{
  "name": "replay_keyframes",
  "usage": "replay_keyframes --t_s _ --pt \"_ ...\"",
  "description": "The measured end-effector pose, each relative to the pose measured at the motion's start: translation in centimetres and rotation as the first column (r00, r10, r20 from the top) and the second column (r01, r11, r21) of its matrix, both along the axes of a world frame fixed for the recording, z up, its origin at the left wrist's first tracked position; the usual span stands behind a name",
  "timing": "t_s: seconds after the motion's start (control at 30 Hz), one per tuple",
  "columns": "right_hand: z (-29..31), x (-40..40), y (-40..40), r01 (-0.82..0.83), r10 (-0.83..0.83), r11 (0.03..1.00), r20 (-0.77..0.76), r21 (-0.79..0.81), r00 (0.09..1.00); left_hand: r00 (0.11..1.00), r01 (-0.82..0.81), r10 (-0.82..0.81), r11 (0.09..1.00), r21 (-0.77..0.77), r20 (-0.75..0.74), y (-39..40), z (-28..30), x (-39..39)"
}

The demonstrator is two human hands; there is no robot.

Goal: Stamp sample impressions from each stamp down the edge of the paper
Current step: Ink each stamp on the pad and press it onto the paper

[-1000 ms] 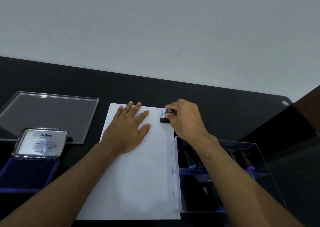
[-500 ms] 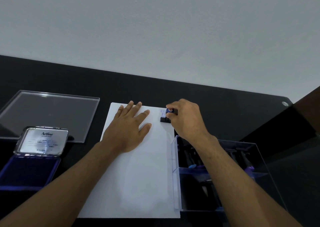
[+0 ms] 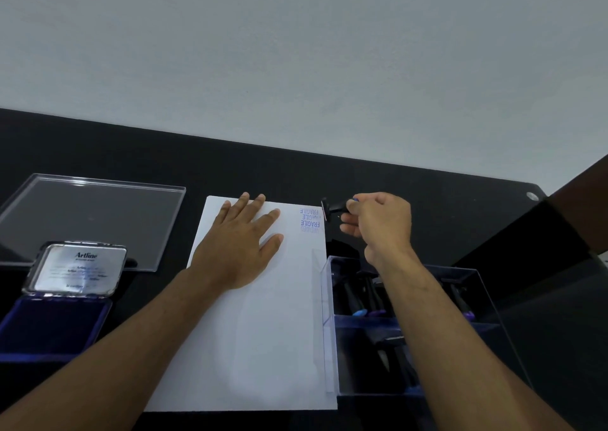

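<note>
Here the right hand [image 3: 378, 226] is pinching a small black stamp [image 3: 333, 208] by its handle, holding it tilted in the air just off the far right corner of the paper [image 3: 256, 332]. Blue FRAGILE impressions [image 3: 311, 220] are sitting at that corner, with the right edge below them bare. The left hand [image 3: 240, 243] is pressing flat, fingers straight. A clear plastic box [image 3: 332, 332] is abutting the paper's right edge; an open ink pad [image 3: 49, 328] is lying well left.
</note>
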State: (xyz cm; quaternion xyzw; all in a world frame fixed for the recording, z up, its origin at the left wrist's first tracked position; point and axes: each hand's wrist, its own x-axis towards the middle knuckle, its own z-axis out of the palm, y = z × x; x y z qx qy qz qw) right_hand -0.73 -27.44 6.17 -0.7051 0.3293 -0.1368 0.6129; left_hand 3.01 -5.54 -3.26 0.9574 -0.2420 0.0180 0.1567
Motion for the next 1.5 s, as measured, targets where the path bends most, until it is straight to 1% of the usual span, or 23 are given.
replay_keyframes --t_s 0.2,0.43,0.6,0.73,0.9,1.03,1.2,1.33,1.4,1.5 --pt "-0.3 0.0 -0.1 0.000 0.000 1.000 -0.002 0.029 1.000 1.000 0.000 0.000 1.000 0.011 -0.002 0.0 0.0 0.0" --pt "-0.3 -0.1 0.0 -0.012 0.012 1.000 -0.007 -0.020 1.000 1.000 -0.003 0.003 1.000 0.023 0.006 0.0 -0.1 0.1" --pt "-0.3 -0.3 0.1 -0.015 0.015 0.999 0.002 -0.037 1.000 1.000 0.000 0.000 1.000 0.024 -0.015 0.0 0.2 0.1" --pt "0.0 -0.5 0.3 -0.017 0.018 0.999 0.020 -0.050 1.000 0.999 0.001 0.000 1.000 0.027 -0.034 0.0 0.7 0.0" --pt "0.9 -1.2 0.7 -0.040 0.043 0.999 0.067 -0.036 0.997 0.999 -0.023 0.023 1.000 -0.016 -0.039 0.8 1.8 -0.8" --pt "1.8 -2.3 2.9 -0.159 0.161 0.987 0.111 -0.024 0.981 0.997 -0.080 0.080 0.996 -0.042 -0.011 2.8 3.0 -2.4" --pt "2.1 -4.0 8.4 -0.312 0.316 0.949 0.094 -0.052 0.944 0.984 -0.177 0.177 0.984 -0.001 -0.038 7.5 4.1 -5.6" --pt "1.5 -5.5 13.4 -0.426 0.438 0.895 0.073 -0.133 0.896 0.976 -0.215 0.215 0.977 -0.012 -0.020 12.8 4.0 -8.9" --pt "1.2 -6.2 15.8 -0.484 0.500 0.856 0.051 -0.184 0.865 0.968 -0.249 0.249 0.968 -0.032 0.005 15.7 3.9 -10.4" --pt "0.5 -7.1 19.5 -0.548 0.581 0.780 0.024 -0.301 0.813 0.955 -0.296 0.297 0.955 -0.019 0.027 19.6 3.6 -12.6"
